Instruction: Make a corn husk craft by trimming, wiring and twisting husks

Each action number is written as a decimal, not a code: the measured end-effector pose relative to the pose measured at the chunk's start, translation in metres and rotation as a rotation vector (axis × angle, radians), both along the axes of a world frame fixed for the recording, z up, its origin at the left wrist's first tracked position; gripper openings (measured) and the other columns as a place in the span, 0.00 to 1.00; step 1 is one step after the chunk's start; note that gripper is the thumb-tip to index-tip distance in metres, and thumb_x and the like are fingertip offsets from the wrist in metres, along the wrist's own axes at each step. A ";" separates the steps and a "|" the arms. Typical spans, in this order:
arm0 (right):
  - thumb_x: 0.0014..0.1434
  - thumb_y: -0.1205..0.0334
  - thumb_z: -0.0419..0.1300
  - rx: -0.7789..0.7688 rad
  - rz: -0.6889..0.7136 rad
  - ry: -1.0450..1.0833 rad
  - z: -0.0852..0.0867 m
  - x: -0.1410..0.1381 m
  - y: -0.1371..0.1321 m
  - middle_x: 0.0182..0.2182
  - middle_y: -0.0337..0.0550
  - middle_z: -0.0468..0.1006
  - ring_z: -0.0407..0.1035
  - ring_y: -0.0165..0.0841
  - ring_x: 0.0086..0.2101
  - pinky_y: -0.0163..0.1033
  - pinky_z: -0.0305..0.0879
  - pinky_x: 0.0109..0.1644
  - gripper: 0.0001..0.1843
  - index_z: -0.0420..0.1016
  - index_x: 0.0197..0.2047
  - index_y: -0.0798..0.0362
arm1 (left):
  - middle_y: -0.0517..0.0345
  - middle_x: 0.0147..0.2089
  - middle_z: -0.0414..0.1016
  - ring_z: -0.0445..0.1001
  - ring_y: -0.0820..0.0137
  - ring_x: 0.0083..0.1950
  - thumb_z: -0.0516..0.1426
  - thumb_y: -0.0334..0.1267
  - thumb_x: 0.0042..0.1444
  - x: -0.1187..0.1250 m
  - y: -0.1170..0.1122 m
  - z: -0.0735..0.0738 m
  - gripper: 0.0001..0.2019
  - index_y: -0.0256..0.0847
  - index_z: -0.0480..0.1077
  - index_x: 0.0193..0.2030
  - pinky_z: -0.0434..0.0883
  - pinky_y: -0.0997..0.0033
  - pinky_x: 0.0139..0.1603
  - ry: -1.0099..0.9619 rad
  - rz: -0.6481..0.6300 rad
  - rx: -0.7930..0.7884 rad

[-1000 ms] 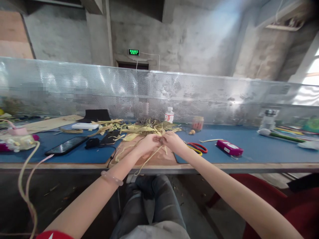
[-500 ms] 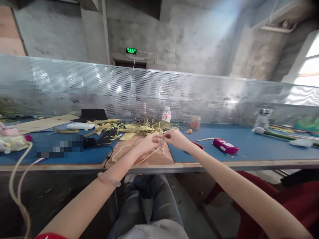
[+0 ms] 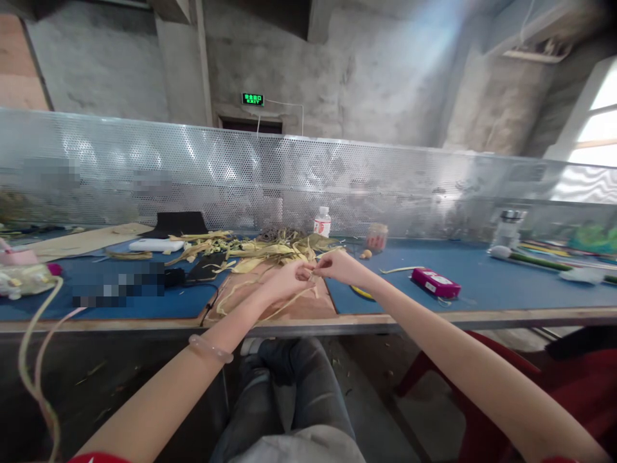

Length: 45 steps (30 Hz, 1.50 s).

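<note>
Over the brown board (image 3: 318,308) on the blue table, my left hand (image 3: 294,276) and my right hand (image 3: 336,265) meet with fingertips pinched together. A thin pale strip of dried plant fibre (image 3: 289,305) runs from between them toward the lower left across the board. Both hands are closed on this strip; the part at the fingertips is small and partly hidden. A heap of dried yellowish husks (image 3: 263,254) lies just behind my hands. Another loose strand (image 3: 223,299) curves along the board's left side.
Behind the husks stands a white bottle (image 3: 322,222), with a jar (image 3: 376,238) to its right. A magenta box (image 3: 435,283) lies beyond my right forearm. A yellow curved object (image 3: 361,293) shows partly beside that forearm. A perforated metal screen (image 3: 193,167) borders the back.
My fingers have shifted slightly at the strip, and the pale piece between them shows less. By my right forearm, a red curved edge is now hidden and a yellow one shows.
</note>
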State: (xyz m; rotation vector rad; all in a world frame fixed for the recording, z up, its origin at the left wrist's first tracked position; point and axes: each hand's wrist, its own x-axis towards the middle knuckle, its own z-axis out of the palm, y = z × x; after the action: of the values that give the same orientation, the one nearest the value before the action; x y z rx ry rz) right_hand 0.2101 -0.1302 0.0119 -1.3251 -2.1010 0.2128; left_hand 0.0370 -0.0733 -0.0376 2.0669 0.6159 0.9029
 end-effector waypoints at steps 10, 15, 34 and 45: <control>0.45 0.57 0.61 -0.147 0.017 0.202 -0.001 0.007 0.005 0.20 0.37 0.71 0.62 0.26 0.22 0.30 0.55 0.24 0.10 0.75 0.25 0.57 | 0.60 0.36 0.69 0.71 0.75 0.33 0.62 0.31 0.42 -0.003 -0.010 0.004 0.25 0.41 0.60 0.49 0.67 0.76 0.31 -0.064 -0.048 -0.044; 0.42 0.57 0.64 -0.216 0.009 0.342 0.004 0.013 0.005 0.20 0.38 0.72 0.63 0.25 0.22 0.31 0.58 0.25 0.11 0.74 0.25 0.57 | 0.58 0.37 0.68 0.70 0.75 0.33 0.62 0.38 0.45 -0.006 -0.013 0.006 0.16 0.39 0.63 0.39 0.68 0.76 0.30 -0.008 -0.031 0.019; 0.39 0.72 0.65 -0.287 -0.066 0.493 0.006 0.012 0.002 0.15 0.35 0.70 0.61 0.24 0.19 0.31 0.60 0.25 0.03 0.76 0.22 0.58 | 0.55 0.31 0.77 0.72 0.67 0.32 0.58 0.36 0.51 0.001 -0.028 0.019 0.06 0.40 0.76 0.32 0.66 0.70 0.34 0.195 0.285 0.518; 0.34 0.75 0.67 -0.518 -0.068 0.796 0.002 0.014 0.005 0.18 0.35 0.71 0.64 0.25 0.24 0.30 0.61 0.27 0.09 0.74 0.21 0.56 | 0.53 0.38 0.67 0.66 0.66 0.42 0.52 0.27 0.54 0.007 -0.049 0.022 0.05 0.37 0.66 0.36 0.65 0.65 0.45 0.454 0.374 1.040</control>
State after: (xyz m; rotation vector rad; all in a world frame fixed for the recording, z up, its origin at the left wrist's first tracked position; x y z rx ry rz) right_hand 0.2243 -0.1249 0.0144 -1.2820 -1.3539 1.1131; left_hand 0.0438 -0.1224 -0.0161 3.2199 0.9091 1.1040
